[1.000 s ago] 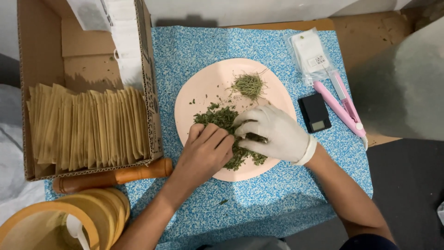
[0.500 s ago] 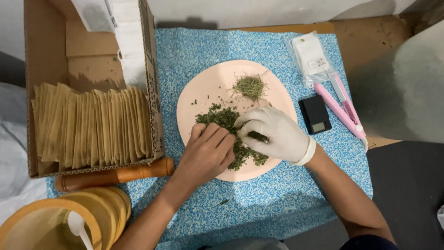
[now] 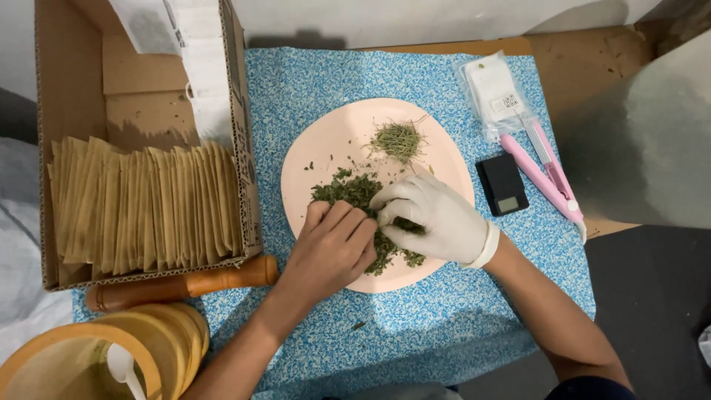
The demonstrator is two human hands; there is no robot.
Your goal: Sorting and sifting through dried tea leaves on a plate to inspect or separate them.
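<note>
A pale pink round plate (image 3: 333,141) lies on a blue speckled mat (image 3: 415,318). On it sits a heap of dark green dried leaves (image 3: 348,189) and, farther back, a smaller tuft of light green stems (image 3: 398,139). My bare left hand (image 3: 331,247) rests curled on the near side of the leaf heap, fingers closed into the leaves. My right hand (image 3: 437,218), in a white glove, pinches leaves right beside the left fingertips. What lies under both hands is hidden.
A cardboard box (image 3: 52,148) with a row of tan paper sachets (image 3: 144,207) stands at left. A wooden pestle (image 3: 185,283) and stacked yellow bowls (image 3: 89,355) lie near left. A black pocket scale (image 3: 503,184), pink sealer (image 3: 544,174) and clear bag (image 3: 495,92) sit at right.
Both hands stay on the leaf heap; the gloved right hand's fingers have shifted slightly left, closer to the left fingertips.
</note>
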